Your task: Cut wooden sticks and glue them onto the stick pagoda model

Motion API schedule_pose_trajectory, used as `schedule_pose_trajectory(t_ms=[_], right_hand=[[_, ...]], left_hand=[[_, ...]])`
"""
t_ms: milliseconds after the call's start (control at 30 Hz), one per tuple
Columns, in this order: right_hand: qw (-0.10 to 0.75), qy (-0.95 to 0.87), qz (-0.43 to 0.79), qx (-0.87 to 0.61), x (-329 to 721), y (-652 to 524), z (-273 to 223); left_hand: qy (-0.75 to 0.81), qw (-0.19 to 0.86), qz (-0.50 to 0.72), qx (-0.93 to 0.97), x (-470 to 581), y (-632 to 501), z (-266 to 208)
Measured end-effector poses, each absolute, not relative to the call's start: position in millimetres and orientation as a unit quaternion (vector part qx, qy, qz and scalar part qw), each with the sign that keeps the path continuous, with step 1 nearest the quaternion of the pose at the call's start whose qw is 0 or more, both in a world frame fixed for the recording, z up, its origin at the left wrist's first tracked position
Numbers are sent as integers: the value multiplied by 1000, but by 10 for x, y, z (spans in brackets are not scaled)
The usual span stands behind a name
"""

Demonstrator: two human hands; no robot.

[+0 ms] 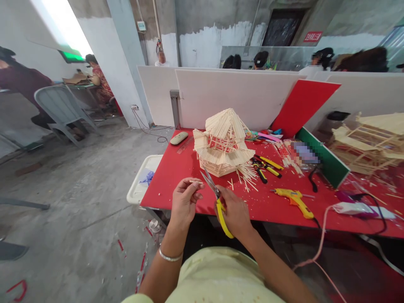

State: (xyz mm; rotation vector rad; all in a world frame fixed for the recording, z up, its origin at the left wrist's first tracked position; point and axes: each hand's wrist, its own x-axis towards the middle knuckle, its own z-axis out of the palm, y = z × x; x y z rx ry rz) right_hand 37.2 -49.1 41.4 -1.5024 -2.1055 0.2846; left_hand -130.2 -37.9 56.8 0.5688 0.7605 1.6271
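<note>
Scissors (220,206) are held in the right hand (235,210), blades slightly parted, over the near edge of the red table (172,176); a short stick (197,182) is pinched in the left hand (184,200). Beyond, a wooden model (225,147) is backed by white panels (233,90).

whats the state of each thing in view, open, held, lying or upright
scissors: blades open, held in right hand
stick: pinched in left hand
model: upright on table
glue gun: lying on its side
red board: propped at a slant
green board: standing on edge
</note>
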Motion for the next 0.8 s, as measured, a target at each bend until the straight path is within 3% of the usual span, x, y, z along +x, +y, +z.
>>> schedule_pose_trajectory(t_ms=[400, 800], right_hand=[[217, -806, -16, -550, 346, -548, 481], [219, -803, -6, -554, 346, -562, 496]], left_hand=[[253, 716, 648, 56, -1292, -349, 528], [234, 743, 627, 19, -1244, -361, 536]])
